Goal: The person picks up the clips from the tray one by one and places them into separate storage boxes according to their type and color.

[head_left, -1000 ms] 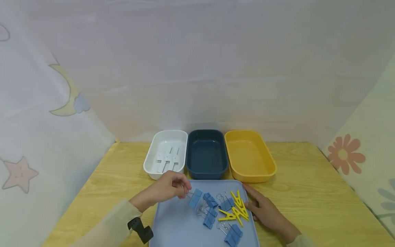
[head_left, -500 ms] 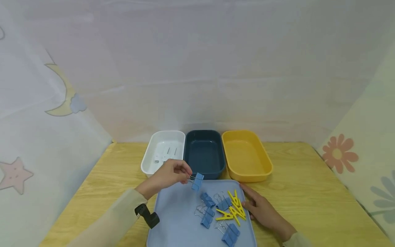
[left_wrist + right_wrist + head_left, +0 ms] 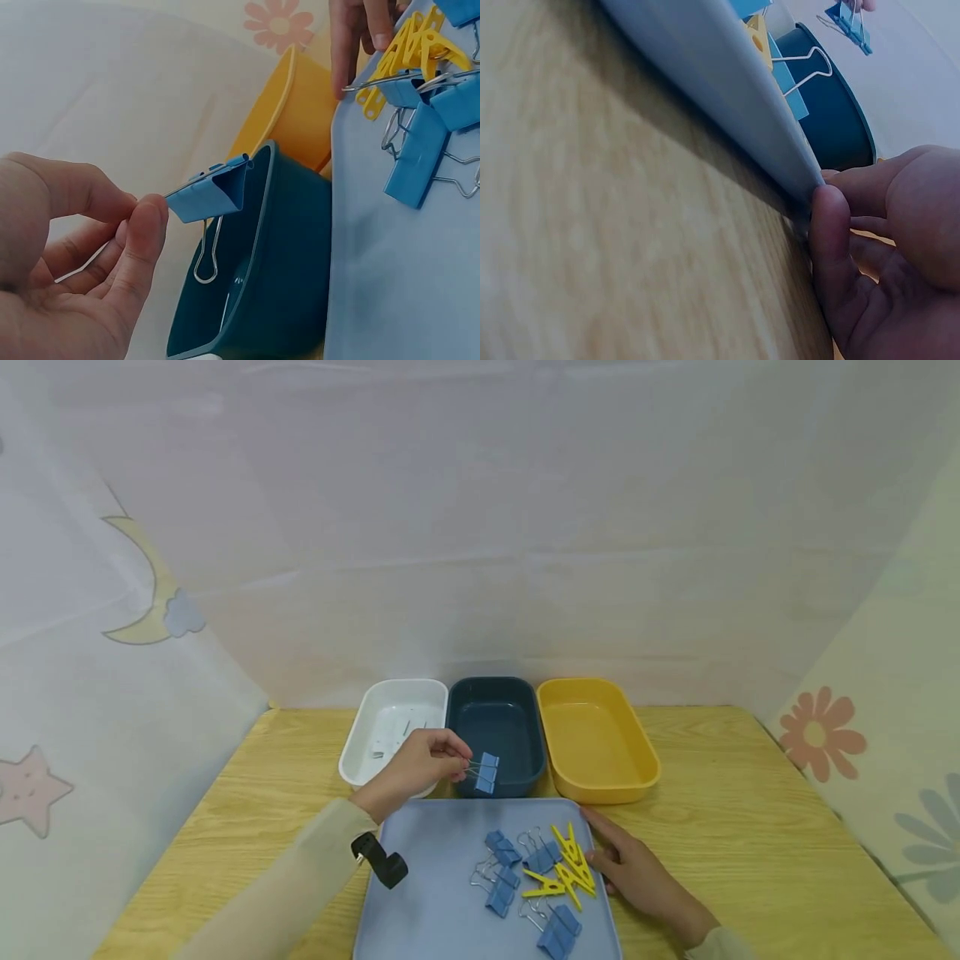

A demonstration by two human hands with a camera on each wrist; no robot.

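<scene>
My left hand (image 3: 423, 762) pinches a blue binder clip (image 3: 487, 772) by its wire handle, between thumb and index finger. The clip hangs over the near end of the dark blue box (image 3: 497, 689), above its rim; in the left wrist view its other wire handle dangles below the blue body. My right hand (image 3: 637, 875) holds the right edge of the light blue tray (image 3: 420, 893), thumb on the rim and some fingers hidden. Several more blue binder clips (image 3: 559, 933) lie on the tray beside several yellow clothespins (image 3: 570, 878).
Left of the dark blue box stands a white box (image 3: 360, 727) with white clips inside, partly hidden by my left hand. A yellow box (image 3: 600, 739) stands on its right. All three boxes touch the tray's far side or nearly so, on a wooden table (image 3: 750, 827).
My left hand has lifted the binder clip from above the tray and carried it forward and slightly right to the dark blue box. The right hand has stayed at the tray edge.
</scene>
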